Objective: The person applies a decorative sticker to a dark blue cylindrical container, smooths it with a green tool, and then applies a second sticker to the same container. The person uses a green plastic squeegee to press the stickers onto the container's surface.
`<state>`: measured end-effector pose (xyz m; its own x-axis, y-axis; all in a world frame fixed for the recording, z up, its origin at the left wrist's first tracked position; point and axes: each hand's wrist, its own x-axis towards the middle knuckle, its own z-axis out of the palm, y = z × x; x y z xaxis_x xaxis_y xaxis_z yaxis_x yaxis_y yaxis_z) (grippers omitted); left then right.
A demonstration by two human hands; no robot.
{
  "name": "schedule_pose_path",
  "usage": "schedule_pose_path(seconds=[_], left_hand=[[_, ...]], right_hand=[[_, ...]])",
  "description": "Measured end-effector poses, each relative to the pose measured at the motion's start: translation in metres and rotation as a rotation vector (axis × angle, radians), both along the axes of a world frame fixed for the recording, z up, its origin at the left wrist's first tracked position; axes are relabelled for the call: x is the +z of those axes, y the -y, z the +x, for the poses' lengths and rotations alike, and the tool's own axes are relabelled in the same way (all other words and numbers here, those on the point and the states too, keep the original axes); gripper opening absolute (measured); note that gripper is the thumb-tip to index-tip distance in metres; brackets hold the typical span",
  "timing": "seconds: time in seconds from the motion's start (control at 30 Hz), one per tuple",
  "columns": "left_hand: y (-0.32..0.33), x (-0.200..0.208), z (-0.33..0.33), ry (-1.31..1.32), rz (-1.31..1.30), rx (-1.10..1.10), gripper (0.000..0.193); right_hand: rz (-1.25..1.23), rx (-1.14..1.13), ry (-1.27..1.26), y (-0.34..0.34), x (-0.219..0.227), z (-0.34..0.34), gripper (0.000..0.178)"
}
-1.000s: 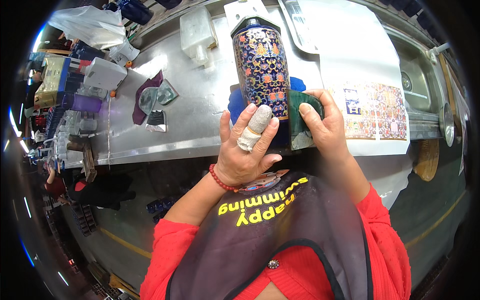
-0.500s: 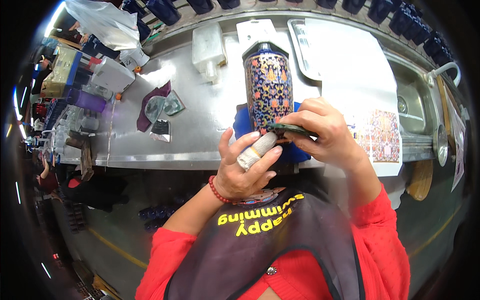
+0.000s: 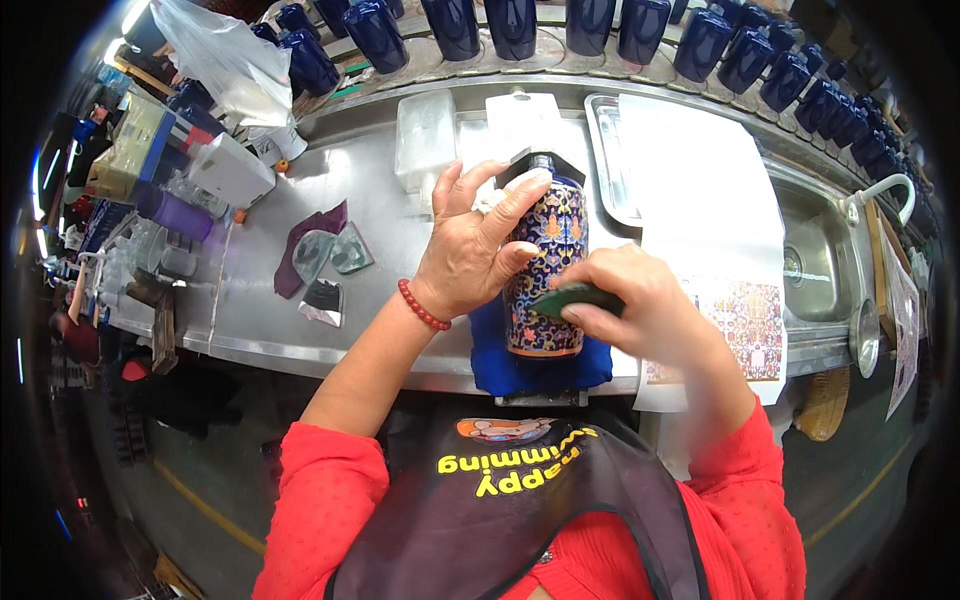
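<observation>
A dark blue bottle (image 3: 548, 225) with a colourful floral pattern lies on its side, its neck pointing away from me. It rests over a blue cloth (image 3: 490, 350), with a dark angular piece behind its neck end. My left hand (image 3: 470, 235) is spread over the bottle's upper left side, index finger near the shoulder and thumb on the patterned wall. A bit of pale knitted finger cover shows between its fingers. My right hand (image 3: 630, 295) pinches a dark green flat scraper (image 3: 580, 298), its edge against the lower part of the bottle's pattern.
White paper sheets (image 3: 690, 190) with printed floral patterns lie right of the bottle, beside a sink (image 3: 815, 260). A clear plastic box (image 3: 425, 140) and a metal tray (image 3: 603, 150) stand farther back. Purple and greenish scraps (image 3: 320, 240) lie left. Plain blue bottles (image 3: 510, 25) line the back.
My left hand has moved from the bottle's near end to its upper left side. My right hand has brought the scraper onto the pattern. The bottle appears lower in view.
</observation>
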<state>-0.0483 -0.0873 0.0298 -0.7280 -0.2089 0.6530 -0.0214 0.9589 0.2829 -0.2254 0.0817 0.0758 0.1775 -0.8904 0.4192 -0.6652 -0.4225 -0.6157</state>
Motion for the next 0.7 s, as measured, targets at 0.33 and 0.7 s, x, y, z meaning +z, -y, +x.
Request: schedule_pose_path(seconds=[0.33,0.7], left_hand=[[-0.063,-0.041,0.057,-0.028,0.474,0.060,0.093],[-0.081,-0.049,0.058,0.186,0.242,0.223,0.107]], right_hand=[[0.069,0.103,0.000,0.034,0.023,-0.004,0.022],[0.173,-0.362,0.382,0.038,0.024,-0.007,0.018]])
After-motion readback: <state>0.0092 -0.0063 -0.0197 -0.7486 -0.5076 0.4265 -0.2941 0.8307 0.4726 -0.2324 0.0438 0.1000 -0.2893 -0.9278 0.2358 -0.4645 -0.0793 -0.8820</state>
